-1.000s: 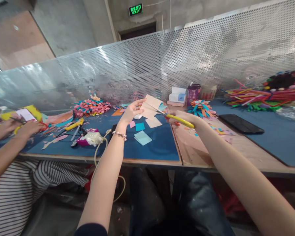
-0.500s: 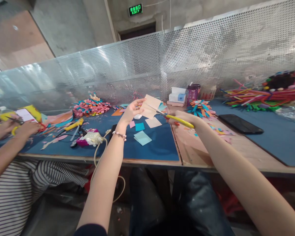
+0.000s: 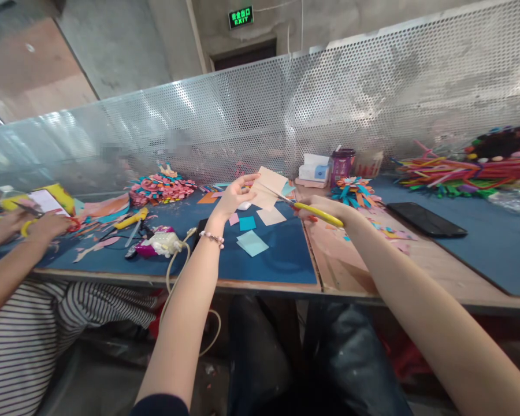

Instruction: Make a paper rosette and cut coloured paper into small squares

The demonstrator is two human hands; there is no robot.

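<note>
My left hand (image 3: 233, 200) is closed on the left edge of a cream sheet of paper (image 3: 272, 180), held up above the table. In my right hand (image 3: 314, 209) is a pair of yellow-handled scissors (image 3: 320, 214), its blades lying across the cream sheet. Below it, a cream paper square (image 3: 271, 217) rests on the blue mat (image 3: 286, 260). A bright blue square (image 3: 247, 223), a small pink piece (image 3: 234, 219) and pale aqua sheets (image 3: 252, 243) lie nearer to me.
A co-worker's hands (image 3: 43, 225) hold scissors at the left. A glue gun (image 3: 132, 218), a power strip (image 3: 162, 242) and a pile of paper strips (image 3: 160, 188) lie on that side. Rightward are a tissue box (image 3: 313, 171), a purple cup (image 3: 342, 167) and a black phone (image 3: 425, 219).
The scissor blades sit slightly differently against the cream sheet, and the sheet has tilted a little. My hands stay in nearly the same place; the whole view has shifted slightly.
</note>
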